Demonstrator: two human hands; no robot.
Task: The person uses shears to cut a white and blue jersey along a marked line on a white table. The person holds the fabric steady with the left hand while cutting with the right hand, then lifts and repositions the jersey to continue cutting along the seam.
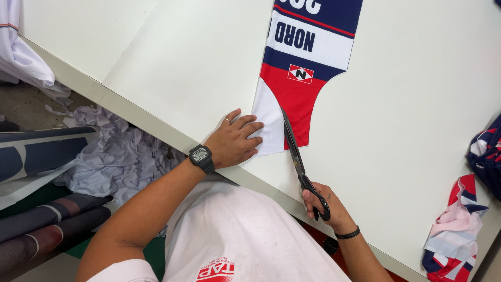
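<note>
A small rectangular logo patch (300, 73) sits on the printed fabric panel (305, 62) lying on the white table (407, 130), at the top of the panel's red part just under a navy band; it is white-edged, with red corners around a white diamond. A wristwatch (201, 155) with a black case shows 1 small grey rectangular screen. A red printed mark (215, 271) sits on a white shirt at the bottom edge.

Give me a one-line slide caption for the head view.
Right hand cuts a red, white and navy printed fabric panel with black scissors while the left hand presses it on the white table.
</note>
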